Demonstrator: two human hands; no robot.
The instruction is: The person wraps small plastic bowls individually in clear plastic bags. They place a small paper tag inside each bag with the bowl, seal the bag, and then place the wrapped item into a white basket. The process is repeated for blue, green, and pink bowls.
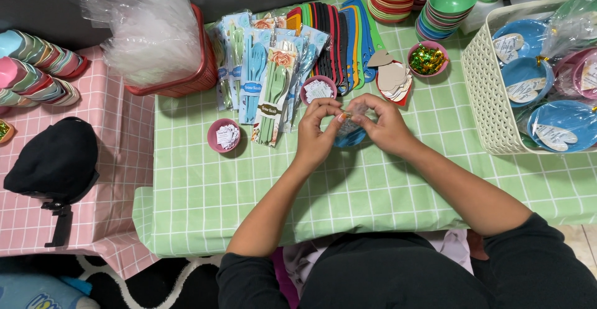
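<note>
My left hand [317, 131] and my right hand [385, 124] meet over the green checked table [249, 191], fingertips pinched on the clear plastic wrap around a small blue bowl [352, 136]. The bowl is mostly hidden between the two hands. Just behind the hands stands a small pink bowl of white paper tags [318, 89]. Another pink bowl of tags [225, 136] sits to the left.
Packs of plastic cutlery [264, 72] and a fan of combs [339, 35] lie behind. A white basket [488, 85] of wrapped blue bowls stands right. Stacked bowls [448, 7], gold candy bowl [427, 59], heart cards [393, 77], red basket with plastic bags [180, 66], black bag [59, 159].
</note>
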